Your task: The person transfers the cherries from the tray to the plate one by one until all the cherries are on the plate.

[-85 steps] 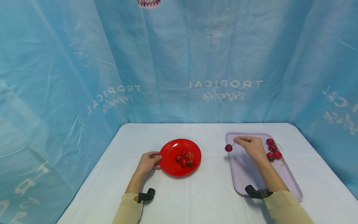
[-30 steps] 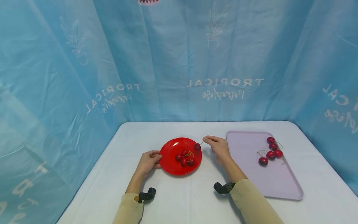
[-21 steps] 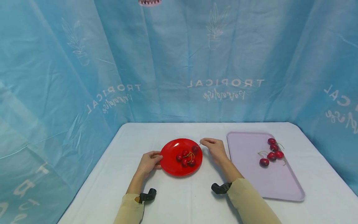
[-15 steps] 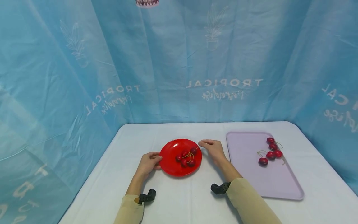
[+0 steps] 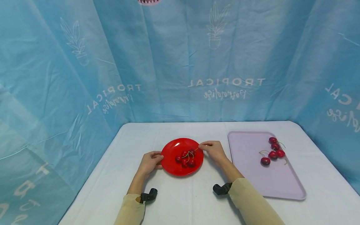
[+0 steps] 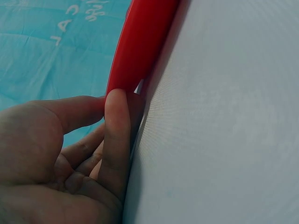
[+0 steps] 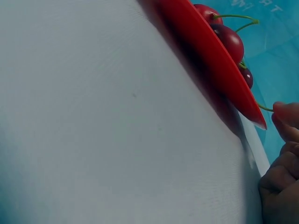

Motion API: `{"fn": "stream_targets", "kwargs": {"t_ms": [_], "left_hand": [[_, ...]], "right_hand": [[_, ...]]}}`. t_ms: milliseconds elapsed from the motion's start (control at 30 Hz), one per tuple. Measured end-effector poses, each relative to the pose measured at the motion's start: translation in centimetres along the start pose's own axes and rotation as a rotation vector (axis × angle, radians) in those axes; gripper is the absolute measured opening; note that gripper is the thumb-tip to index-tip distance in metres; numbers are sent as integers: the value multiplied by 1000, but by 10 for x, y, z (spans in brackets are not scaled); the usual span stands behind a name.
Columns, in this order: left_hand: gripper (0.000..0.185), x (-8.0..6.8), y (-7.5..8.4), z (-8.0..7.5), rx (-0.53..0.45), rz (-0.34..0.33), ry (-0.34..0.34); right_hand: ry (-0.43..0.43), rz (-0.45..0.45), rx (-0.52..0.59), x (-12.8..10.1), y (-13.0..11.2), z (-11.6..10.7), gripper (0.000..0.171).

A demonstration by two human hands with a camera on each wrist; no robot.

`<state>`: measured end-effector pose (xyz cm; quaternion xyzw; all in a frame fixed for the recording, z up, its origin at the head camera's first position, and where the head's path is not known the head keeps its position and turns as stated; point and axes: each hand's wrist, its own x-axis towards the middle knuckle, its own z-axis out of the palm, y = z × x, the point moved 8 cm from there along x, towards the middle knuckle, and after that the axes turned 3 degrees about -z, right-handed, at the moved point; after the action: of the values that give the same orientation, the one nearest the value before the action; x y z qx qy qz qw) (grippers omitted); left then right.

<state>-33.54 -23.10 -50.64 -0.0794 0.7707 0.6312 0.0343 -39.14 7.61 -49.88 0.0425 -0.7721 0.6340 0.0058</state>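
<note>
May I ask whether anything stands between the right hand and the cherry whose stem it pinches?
Nothing visible does: the stem runs unobstructed from the right hand over the red plate to the cherry.

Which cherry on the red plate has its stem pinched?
The cherry at the group's back right, nearest the right hand; only its stem reaches that hand.

The 2 hands point toward each other, well apart. The left hand [image 5: 150, 162] pinches between thumb and fingers. Slightly farther forward, the right hand [image 5: 215, 151] pinches at its fingertips, its lower fingers [image 7: 280, 175] folded. Behind the hands, the left forearm [image 5: 136, 185] and right forearm [image 5: 232, 172] slant inward.
</note>
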Motion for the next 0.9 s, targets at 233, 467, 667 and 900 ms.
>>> {"fn": "stream_targets", "kwargs": {"t_ms": [233,467,667,900], "left_hand": [[34,1,-1,1,4,-4,-2],[34,1,-3,-1,15,-2,9],[34,2,-4,-3,28,-5,20],[33,3,-3,-1,30,0,16]], "right_hand": [[53,5,-172,-4,-2,-12,27],[54,-57,-296,-10,-17,-23,33],[2,-113,-356,-12,-26,-33,27],[-16,-120,-410,-16,-34,-49,27]]}}
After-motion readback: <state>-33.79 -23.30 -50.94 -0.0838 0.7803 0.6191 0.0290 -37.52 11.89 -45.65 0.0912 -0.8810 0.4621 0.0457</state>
